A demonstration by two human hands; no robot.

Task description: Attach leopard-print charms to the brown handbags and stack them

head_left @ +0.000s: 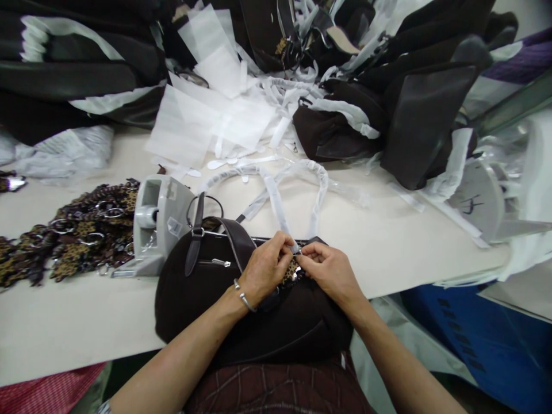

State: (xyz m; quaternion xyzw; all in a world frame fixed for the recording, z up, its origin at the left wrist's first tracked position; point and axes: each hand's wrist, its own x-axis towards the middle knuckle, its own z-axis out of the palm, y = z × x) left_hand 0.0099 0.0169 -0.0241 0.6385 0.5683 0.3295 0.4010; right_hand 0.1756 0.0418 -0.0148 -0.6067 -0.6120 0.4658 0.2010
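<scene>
A dark brown handbag (190,305) lies at the table's front edge, with a silver zipper along its top and a strap at its left. My left hand (267,264) is closed in a pinch at the bag's upper right, by a leopard-patterned piece (290,273) with shiny metal parts. Facing it, my right hand (325,267) pinches at small metal hardware beside the same piece. The fingertips nearly meet, and what exactly they hold is too small to name. White-wrapped handles (318,201) rise behind the hands.
A grey tape dispenser (159,224) stands left of the bag, beside a heap of leopard-patterned charms with rings (86,236). White sheets (185,123) and wrapping scraps lie behind. More dark bags (426,121) fill the back; another dispenser (478,198) is at right.
</scene>
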